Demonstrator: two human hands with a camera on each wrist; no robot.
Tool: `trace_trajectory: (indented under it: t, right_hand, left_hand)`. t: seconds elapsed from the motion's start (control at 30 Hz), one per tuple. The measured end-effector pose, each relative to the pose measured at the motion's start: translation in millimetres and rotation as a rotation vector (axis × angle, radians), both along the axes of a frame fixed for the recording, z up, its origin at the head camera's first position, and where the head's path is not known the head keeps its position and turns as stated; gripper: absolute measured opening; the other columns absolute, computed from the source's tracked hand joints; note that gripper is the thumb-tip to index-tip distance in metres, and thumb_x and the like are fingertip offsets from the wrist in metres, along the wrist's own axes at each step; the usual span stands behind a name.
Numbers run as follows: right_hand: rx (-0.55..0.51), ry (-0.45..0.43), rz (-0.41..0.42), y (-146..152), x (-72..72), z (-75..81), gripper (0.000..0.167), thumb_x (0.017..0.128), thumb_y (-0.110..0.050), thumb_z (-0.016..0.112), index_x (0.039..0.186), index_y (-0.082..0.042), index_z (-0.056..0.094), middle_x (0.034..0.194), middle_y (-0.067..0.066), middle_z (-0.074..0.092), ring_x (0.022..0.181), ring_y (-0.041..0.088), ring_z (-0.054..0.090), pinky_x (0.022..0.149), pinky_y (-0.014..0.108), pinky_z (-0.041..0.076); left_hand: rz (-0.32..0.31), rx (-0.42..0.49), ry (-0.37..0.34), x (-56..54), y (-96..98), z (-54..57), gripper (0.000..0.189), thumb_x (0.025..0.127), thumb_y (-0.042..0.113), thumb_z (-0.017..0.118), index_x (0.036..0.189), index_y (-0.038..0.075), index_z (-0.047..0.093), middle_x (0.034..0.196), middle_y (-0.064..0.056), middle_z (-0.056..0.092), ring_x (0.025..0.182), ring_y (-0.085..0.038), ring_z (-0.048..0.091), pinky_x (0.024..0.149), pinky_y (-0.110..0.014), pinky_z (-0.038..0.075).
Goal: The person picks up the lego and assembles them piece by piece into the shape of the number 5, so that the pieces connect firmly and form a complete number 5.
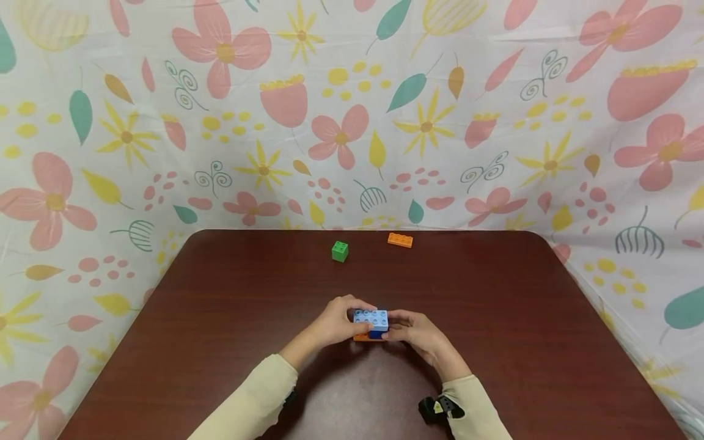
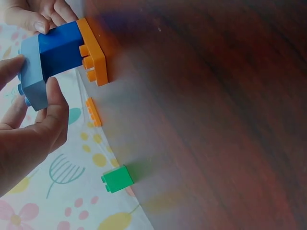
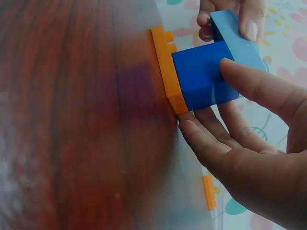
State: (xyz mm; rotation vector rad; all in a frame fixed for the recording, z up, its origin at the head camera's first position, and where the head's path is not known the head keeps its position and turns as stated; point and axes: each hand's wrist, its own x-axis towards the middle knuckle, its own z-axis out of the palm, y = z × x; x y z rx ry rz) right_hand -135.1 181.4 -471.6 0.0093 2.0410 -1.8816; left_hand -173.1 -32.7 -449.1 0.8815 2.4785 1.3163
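Head view: pale brick (image 1: pixel 371 316) sits over blue brick (image 1: pixel 376 335), which stands on an orange base (image 1: pixel 361 338), mid-table (image 1: pixel 247 281). Left hand (image 1: pixel 334 321) grips the pale brick from 9 o'clock; right hand (image 1: pixel 422 336) holds the stack from 3. Green block (image 1: pixel 340 251) lies at 11, spare orange plate (image 1: pixel 400 240) near 1, both apart from the hands. I see no container.

Left wrist view: left thumb and fingers pinch the pale brick, which overhangs the blue one; bare studs show on the base.

Right wrist view: right thumb and fingers clasp the blue brick. Full seating: cannot tell. Step in hand, my judgement: fitting or adjusting the pale brick. Next move probably calls for even pressure with the base steadied.
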Motion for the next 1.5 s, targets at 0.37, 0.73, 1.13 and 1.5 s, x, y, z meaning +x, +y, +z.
trace_trajectory:
  t: [0.37, 0.73, 1.13, 1.5]
  right_hand:
    - [0.004, 0.008, 0.022, 2.1, -2.5, -2.2, 0.058, 0.084, -0.009, 0.074, 0.132, 0.009, 0.048, 0.127, 0.022, 0.057, 0.116, 0.028, 0.057, 0.092, 0.037, 0.05]
    - [-0.004, 0.052, 0.066, 2.6, -1.2, 3.2, 0.054, 0.086, -0.014, 0.073, 0.131, 0.003, 0.051, 0.127, 0.018, 0.057, 0.121, 0.032, 0.051, 0.091, 0.037, 0.049]
    - [-0.021, 0.083, 0.052, 2.2, -3.4, 2.2, 0.053, 0.084, -0.019, 0.075, 0.131, -0.005, 0.055, 0.132, 0.016, 0.053, 0.123, 0.031, 0.051, 0.094, 0.038, 0.048]
    - [-0.04, 0.158, 0.057, -2.1, -3.5, 4.6, 0.045, 0.086, -0.016, 0.073, 0.128, -0.006, 0.059, 0.129, 0.014, 0.057, 0.118, 0.027, 0.055, 0.092, 0.035, 0.048]
  left_hand:
    - [0.003, -0.012, -0.044, -1.5, 0.4, 0.3, 0.03, 0.084, 0.014, 0.075, 0.113, 0.008, 0.07, 0.101, -0.004, 0.062, 0.081, -0.016, 0.05, 0.063, -0.024, 0.045]
    - [-0.011, -0.038, -0.037, -2.2, -0.3, 3.6, 0.031, 0.085, 0.015, 0.074, 0.115, 0.01, 0.067, 0.107, -0.004, 0.062, 0.088, -0.017, 0.052, 0.072, -0.028, 0.045]
    - [0.011, -0.047, -0.05, -2.5, -2.9, 2.4, 0.038, 0.085, 0.018, 0.075, 0.12, 0.007, 0.064, 0.117, -0.01, 0.061, 0.095, -0.019, 0.055, 0.076, -0.027, 0.05]
    - [0.053, 0.059, -0.112, -12.5, -13.1, 7.3, 0.035, 0.094, 0.022, 0.063, 0.12, -0.002, 0.062, 0.112, -0.014, 0.065, 0.105, -0.028, 0.062, 0.084, -0.038, 0.052]
